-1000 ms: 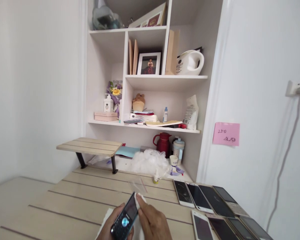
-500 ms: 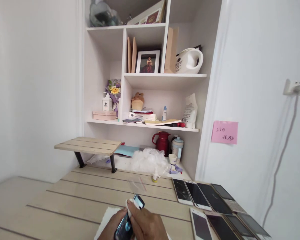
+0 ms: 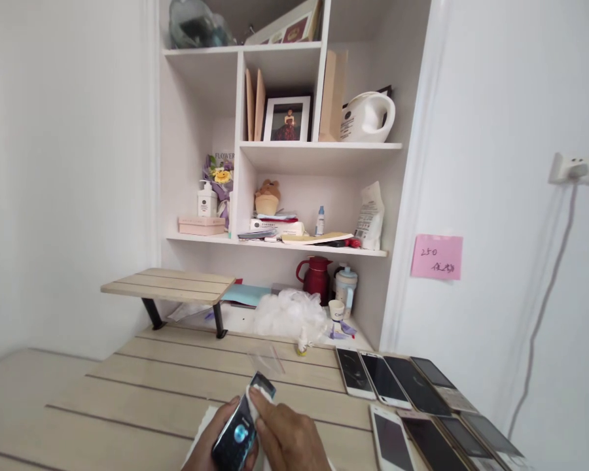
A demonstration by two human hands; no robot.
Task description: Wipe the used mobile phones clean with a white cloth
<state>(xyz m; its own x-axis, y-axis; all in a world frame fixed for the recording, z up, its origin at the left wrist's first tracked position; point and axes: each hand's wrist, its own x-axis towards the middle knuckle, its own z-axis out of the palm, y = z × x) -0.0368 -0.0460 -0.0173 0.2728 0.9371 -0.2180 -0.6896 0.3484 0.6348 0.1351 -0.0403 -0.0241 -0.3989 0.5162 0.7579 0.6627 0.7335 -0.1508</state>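
A dark, shiny mobile phone [image 3: 233, 437] lies tilted in my left hand [image 3: 209, 439], whose fingers wrap round its lower edges. My right hand [image 3: 290, 437] pinches a folded white tissue [image 3: 252, 404] and presses it onto the upper part of the phone's face. A round bluish key or reflection shows lower on the phone. Under my hands lies a white sheet [image 3: 199, 424], mostly covered by them. Just beyond the phone's top end is a clear zip bag [image 3: 266, 359] on the slatted table [image 3: 142, 399].
Several phones [image 3: 390, 437] lie in rows at the table's right. A small white bottle [image 3: 302, 343] stands behind the bag. At the back left is a raised wooden stand [image 3: 169, 285]. Behind the table, a shelf unit [image 3: 319, 149] holds a red jug [image 3: 316, 279] and a crumpled plastic bag [image 3: 289, 316].
The phone has turned so its face shows more. My right hand has slid the tissue across the upper face. The view has shifted slightly.
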